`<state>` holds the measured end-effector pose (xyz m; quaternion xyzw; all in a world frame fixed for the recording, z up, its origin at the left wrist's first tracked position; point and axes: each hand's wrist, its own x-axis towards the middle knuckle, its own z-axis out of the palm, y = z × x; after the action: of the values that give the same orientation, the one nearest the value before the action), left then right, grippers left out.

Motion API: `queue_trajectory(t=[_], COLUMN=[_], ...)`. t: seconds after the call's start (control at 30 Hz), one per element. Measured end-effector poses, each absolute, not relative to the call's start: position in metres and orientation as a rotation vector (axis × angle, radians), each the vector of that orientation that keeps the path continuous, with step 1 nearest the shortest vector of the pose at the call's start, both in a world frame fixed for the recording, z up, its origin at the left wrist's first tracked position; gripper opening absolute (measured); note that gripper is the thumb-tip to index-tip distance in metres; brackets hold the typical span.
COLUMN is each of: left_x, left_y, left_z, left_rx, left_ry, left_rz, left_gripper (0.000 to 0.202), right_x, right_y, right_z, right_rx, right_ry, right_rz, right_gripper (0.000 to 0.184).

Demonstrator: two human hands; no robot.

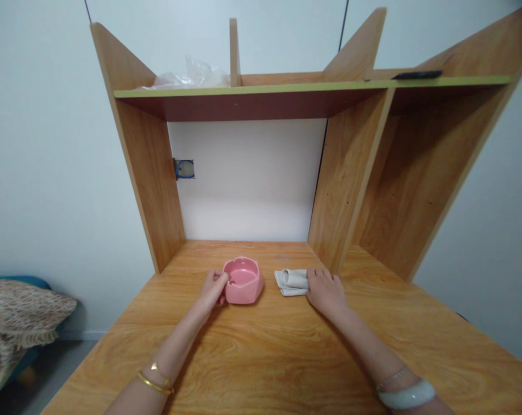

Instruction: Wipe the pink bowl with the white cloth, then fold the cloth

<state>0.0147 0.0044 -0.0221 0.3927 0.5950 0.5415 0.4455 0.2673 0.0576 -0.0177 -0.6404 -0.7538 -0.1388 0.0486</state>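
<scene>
A pink, angular ashtray (pixel 242 291) with notches in its rim stands tilted toward me on the wooden desk. My left hand (pixel 213 288) grips its left side, thumb at the rim and fingers around the outer wall. To the right of it lies a folded light-grey cloth (pixel 292 282). My right hand (pixel 325 290) is closed over the cloth's right end, with the fingers resting on top. A short stretch of desk separates the ashtray from the cloth.
The wooden desk (pixel 252 357) has a shelf unit at its back, with side panels and a green-edged shelf (pixel 261 89). Clear plastic wrap (pixel 192 76) and a dark flat object (pixel 416 75) lie on that shelf. A wall socket opening (pixel 185 169) shows behind. Patterned fabric (pixel 23 311) is at lower left.
</scene>
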Motion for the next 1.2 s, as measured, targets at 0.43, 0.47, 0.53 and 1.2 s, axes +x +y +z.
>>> queue_trajectory(t=[0.43,0.47,0.53,1.2], left_x=[0.024,0.023,0.021,0.022], left_y=[0.011,0.011,0.011,0.003], left_z=[-0.038,-0.037,-0.036,-0.035], left_rx=[1.184,1.189,1.2,1.497], left_ry=[1.547,1.552,1.56,1.678], left_rz=[1.371,1.368,1.361,1.171], left_gripper=[0.012,0.012,0.013,0.023], right_x=[0.27,0.27,0.269,0.262], right_y=[0.063,0.063,0.063,0.059], right_z=[-0.015,-0.016,-0.018,-0.025], right_rx=[-1.636,-1.639,-1.661,-1.712], right_ry=[-2.315,-2.316,-2.313,-2.314], right_rz=[-0.217,-0.212,-0.202,-0.117], right_gripper=[0.032,0.03,0.026,0.023])
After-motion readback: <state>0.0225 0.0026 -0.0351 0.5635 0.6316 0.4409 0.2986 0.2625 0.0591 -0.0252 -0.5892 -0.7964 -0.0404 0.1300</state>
